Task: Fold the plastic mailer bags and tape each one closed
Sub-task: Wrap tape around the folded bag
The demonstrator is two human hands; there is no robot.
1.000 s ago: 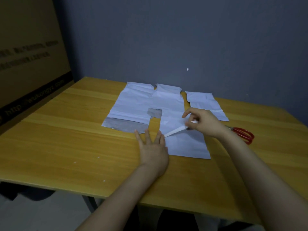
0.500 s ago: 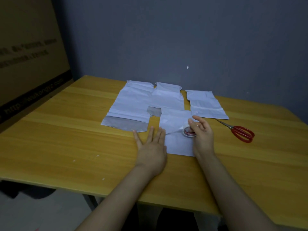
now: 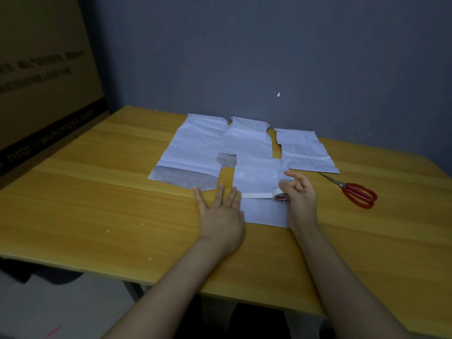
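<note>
Several white plastic mailer bags lie flat on the wooden table (image 3: pixel 110 204). The nearest mailer (image 3: pixel 259 179) is in front of me, folded. A white tape strip (image 3: pixel 256 195) stretches across it from my left fingertips to the tape roll (image 3: pixel 280 197). My left hand (image 3: pixel 221 211) lies flat, fingers straight, pressing the tape's end at the bag's left edge. My right hand (image 3: pixel 300 196) holds the roll, thumb over it, index finger raised. Behind lie a mailer with a grey flap (image 3: pixel 193 152), a middle mailer (image 3: pixel 247 139) and a right mailer (image 3: pixel 303 150).
Red-handled scissors (image 3: pixel 358 194) lie on the table to the right of my right hand. A large cardboard box (image 3: pixel 36 94) stands against the table's left side. A grey wall runs behind the table. Small white scraps dot the near left tabletop.
My right hand has come down from a raised pull and settled the roll low on the near mailer, so the strip now runs flat across it. My left hand has stayed in place.
</note>
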